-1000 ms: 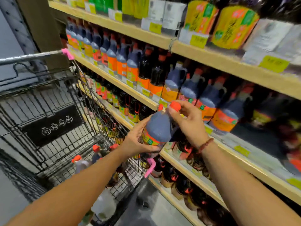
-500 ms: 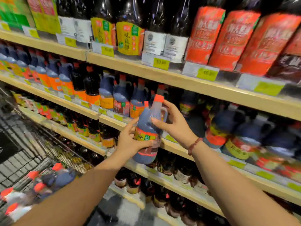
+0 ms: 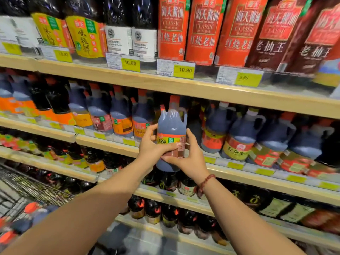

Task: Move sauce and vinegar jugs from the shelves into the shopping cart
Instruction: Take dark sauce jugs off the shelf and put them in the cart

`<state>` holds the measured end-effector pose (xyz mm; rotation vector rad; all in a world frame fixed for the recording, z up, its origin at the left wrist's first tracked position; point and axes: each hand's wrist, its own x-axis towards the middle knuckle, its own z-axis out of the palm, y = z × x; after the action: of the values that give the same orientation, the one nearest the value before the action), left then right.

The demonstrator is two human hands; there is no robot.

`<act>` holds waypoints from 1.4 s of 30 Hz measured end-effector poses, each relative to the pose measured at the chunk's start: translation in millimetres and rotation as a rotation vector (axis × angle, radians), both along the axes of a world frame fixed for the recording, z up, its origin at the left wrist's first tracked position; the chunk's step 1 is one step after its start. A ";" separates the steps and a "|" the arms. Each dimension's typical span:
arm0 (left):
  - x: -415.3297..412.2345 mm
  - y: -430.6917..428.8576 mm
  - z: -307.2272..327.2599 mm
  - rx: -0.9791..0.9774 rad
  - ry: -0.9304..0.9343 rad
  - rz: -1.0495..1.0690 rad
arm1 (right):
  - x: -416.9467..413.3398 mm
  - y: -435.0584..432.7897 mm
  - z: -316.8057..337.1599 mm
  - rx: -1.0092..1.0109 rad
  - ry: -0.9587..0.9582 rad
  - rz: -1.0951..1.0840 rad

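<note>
The sauce jug (image 3: 172,129) stands upright between my 2 hands, left hand (image 3: 150,148) and right hand (image 3: 191,159) fingers clamped on its label, before the shelf (image 3: 239,96).

A dark plastic sauce jug with an orange cap (image 3: 172,137) is held upright in the grip of both hands, left hand (image 3: 153,147) and right hand (image 3: 189,159), in front of the pale wooden middle shelf (image 3: 239,167). Directly behind the grip a gap in the row is seen. That gap is closed on the left by a blue-grey handled jug with a red label (image 3: 142,118) and on the right by a dark jug with a red and yellow label (image 3: 215,129). Above the grip, headroom is limited by the wooden upper shelf board (image 3: 184,85). Below and left of the grip, the wire shopping cart (image 3: 27,188) stands open-topped, with orange-capped jugs (image 3: 31,216) lying inside it.
</note>
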<state>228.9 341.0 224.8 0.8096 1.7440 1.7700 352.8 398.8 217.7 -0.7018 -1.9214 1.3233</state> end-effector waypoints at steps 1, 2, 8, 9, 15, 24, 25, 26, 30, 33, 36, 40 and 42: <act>-0.5 2.2 0.8 -0.001 -0.020 -0.016 | 0.5 5.0 -2.4 -0.003 -0.011 -0.011; -1.7 4.6 2.4 0.001 -0.050 -0.032 | 1.4 8.9 -2.2 -0.001 -0.026 -0.019; -18.6 29.5 20.7 0.034 -0.061 -0.089 | -6.6 46.6 10.6 0.098 -0.092 -0.059; -23.1 34.6 23.4 0.037 -0.053 -0.090 | -9.4 52.8 13.8 0.114 -0.103 -0.061; -47.1 62.1 26.9 0.067 -0.040 -0.140 | -29.1 83.8 22.3 0.180 -0.090 -0.060; -61.3 83.2 -9.5 0.173 -0.041 -0.134 | -47.7 106.6 -15.8 0.227 -0.103 -0.025; -61.9 84.8 -16.6 0.179 -0.029 -0.118 | -50.0 109.3 -22.4 0.236 -0.111 -0.022; -61.4 85.8 -22.2 0.185 -0.019 -0.105 | -51.3 111.7 -27.4 0.246 -0.122 -0.018; -59.1 86.1 -44.3 0.178 0.027 -0.082 | -53.3 115.8 -44.2 0.274 -0.183 -0.008; -61.8 87.6 -46.7 0.171 0.056 -0.098 | -55.7 119.3 -46.5 0.283 -0.185 -0.013; -61.7 86.5 -46.3 0.158 0.051 -0.109 | -57.9 118.6 -46.8 0.256 -0.169 0.000; -65.0 83.1 -48.3 0.101 0.007 -0.136 | -56.0 114.4 -43.1 0.168 -0.103 -0.039; -65.9 81.1 -45.7 0.052 -0.037 -0.133 | -57.9 113.7 -41.0 0.051 -0.012 -0.104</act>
<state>162.9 422.0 179.1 0.8874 1.5885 1.7374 294.9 512.5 176.7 -0.7752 -1.8950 1.2053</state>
